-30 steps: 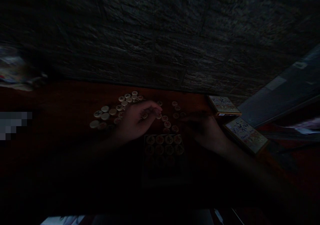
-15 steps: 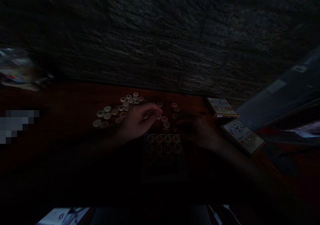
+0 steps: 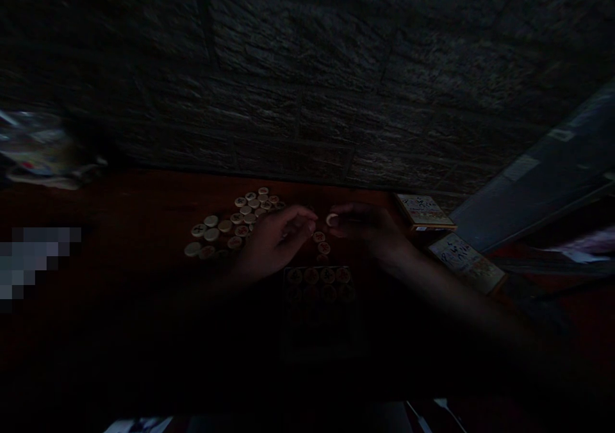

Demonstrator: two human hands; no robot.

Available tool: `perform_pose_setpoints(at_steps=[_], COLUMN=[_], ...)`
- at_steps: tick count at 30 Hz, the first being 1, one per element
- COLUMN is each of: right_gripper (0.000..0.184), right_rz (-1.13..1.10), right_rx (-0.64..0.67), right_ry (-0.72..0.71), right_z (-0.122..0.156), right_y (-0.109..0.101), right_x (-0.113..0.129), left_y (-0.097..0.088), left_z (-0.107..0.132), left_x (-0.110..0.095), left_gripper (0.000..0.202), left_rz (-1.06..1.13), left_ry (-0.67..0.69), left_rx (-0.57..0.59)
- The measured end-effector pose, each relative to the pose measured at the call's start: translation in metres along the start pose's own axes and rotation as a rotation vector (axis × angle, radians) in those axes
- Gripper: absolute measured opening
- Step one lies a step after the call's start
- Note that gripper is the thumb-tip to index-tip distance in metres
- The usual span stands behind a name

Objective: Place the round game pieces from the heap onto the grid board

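In the dim head view, my right hand (image 3: 377, 231) pinches a round xiangqi piece (image 3: 332, 220) between thumb and fingertips, above the table. Facing it, my left hand (image 3: 278, 237) is curled with thumb and forefinger tips close together; whether a piece is between them I cannot make out. Below the hands lies a shallow box (image 3: 284, 305) with rows of pieces in it, its near part lost in shadow. A few red-marked pieces (image 3: 323, 248) stand in a short line between the hands and the box. Left of my left hand spreads a loose group of pieces (image 3: 224, 226), some face up, some blank.
Two printed cardboard boxes (image 3: 425, 211) lie on the wooden table (image 3: 144, 202) at the right. A stone wall (image 3: 298, 100) rises behind the table. A clear plastic bag (image 3: 38, 148) sits at the far left.
My right hand has moved up and left and now shows a piece in its fingertips. Pieces that lay beside it are no longer visible. The view has shifted slightly.
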State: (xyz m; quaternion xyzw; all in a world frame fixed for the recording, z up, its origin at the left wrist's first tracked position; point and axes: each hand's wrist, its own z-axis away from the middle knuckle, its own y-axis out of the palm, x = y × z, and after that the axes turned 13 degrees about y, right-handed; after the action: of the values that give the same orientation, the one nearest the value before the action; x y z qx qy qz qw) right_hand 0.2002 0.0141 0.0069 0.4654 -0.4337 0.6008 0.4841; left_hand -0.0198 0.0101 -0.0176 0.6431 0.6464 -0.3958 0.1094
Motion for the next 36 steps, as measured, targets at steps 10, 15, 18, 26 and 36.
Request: perform_pose_setpoints(at_steps=[10, 15, 18, 26, 36], right_gripper=[0.031, 0.031, 0.031, 0.030, 0.029], right_rz=[-0.259, -0.257, -0.208, 0.048, 0.007], right_rx=[0.017, 0.008, 0.014, -0.061, -0.053], right_ry=[0.025, -0.009, -0.049, -0.078, 0.007], right_z=[-0.018, -0.013, -0.014, -0.009, 0.000], right_y=[0.021, 0.021, 0.022, 0.021, 0.024], right_x=[-0.029, -0.029, -0.030, -0.030, -0.021], left_y=[0.008, 0.010, 0.013, 0.016, 0.015], left_z=[0.001, -0.004, -0.009, -0.010, -0.010], left_x=[0.010, 0.010, 0.009, 0.008, 0.004], left_gripper=[0.029, 0.023, 0.011, 0.008, 0.014], left_rz=[0.119, 0.091, 0.104, 0.119, 0.184], left_ry=[-0.204, -0.234, -0.261, -0.304, -0.327], left_rx=[-0.041, -0.037, -0.043, -0.121, -0.105])
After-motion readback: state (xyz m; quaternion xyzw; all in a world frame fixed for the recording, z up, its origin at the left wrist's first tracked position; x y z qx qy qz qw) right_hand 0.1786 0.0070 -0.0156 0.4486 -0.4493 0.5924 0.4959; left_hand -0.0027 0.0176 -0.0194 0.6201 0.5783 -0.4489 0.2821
